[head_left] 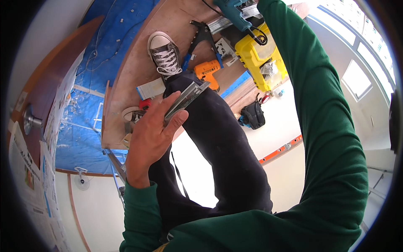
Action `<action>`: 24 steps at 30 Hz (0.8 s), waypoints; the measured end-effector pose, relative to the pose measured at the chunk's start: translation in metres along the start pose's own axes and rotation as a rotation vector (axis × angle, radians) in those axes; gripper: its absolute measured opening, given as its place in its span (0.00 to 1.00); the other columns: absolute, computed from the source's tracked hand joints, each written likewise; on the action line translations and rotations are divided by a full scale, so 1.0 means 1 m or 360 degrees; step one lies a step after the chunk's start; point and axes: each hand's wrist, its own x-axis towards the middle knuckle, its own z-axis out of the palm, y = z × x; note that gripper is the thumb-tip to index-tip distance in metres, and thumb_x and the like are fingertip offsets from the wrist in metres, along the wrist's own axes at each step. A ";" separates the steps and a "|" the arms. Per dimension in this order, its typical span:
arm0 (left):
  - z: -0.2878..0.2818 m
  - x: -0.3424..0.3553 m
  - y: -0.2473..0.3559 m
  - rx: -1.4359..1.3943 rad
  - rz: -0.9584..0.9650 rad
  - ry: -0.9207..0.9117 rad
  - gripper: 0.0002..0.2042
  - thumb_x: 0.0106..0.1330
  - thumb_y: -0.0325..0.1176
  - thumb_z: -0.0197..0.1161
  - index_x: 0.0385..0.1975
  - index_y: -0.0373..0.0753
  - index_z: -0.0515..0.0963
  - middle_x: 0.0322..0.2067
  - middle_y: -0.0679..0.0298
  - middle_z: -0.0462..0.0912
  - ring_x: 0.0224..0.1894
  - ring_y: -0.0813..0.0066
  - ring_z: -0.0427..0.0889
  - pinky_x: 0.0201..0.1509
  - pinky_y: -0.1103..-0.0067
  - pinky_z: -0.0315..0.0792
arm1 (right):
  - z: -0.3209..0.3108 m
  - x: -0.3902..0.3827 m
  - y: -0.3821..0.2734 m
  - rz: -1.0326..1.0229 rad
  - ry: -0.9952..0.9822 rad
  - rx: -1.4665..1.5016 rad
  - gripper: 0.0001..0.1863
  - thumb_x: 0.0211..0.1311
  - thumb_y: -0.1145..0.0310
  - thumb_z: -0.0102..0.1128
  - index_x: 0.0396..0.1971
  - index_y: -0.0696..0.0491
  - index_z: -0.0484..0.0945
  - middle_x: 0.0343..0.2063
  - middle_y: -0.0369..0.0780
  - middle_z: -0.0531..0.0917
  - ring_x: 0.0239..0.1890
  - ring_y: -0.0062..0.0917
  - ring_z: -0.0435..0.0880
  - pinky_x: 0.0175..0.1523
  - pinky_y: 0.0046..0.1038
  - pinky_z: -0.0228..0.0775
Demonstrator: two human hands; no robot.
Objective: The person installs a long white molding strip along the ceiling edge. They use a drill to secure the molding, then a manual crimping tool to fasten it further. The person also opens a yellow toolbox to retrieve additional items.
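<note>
My left hand (pixel 149 136) is closed on a short silvery metal channel piece (pixel 184 100), gripped between the thumb and fingers above my raised knee. One end of the piece points up and to the right. My right arm (pixel 327 109), in a green sleeve, reaches to the top edge, where the hand is out of view. Near that sleeve's end is a teal corded power tool (pixel 233 13), partly cut off by the frame. An orange power tool (pixel 207 72) lies on the wooden board beside my shoe (pixel 163 54).
A black hand tool with blue handles (pixel 202 35), metal channels (pixel 220 24) and a yellow case (pixel 261 59) lie ahead. A black pouch (pixel 253 114) and orange spirit level (pixel 280 150) are on the right. Blue sheeting (pixel 79 145) and a door (pixel 52 80) are left.
</note>
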 end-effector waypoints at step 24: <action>0.003 0.006 0.000 -0.0240 0.0008 -0.0333 0.20 0.69 0.42 0.66 0.53 0.38 0.69 0.43 0.52 0.86 0.46 0.54 0.87 0.56 0.63 0.77 | -0.076 -0.001 -0.013 0.0525 0.0173 0.1084 0.18 0.67 0.59 0.61 0.44 0.59 0.84 0.37 0.58 0.88 0.41 0.54 0.88 0.47 0.51 0.79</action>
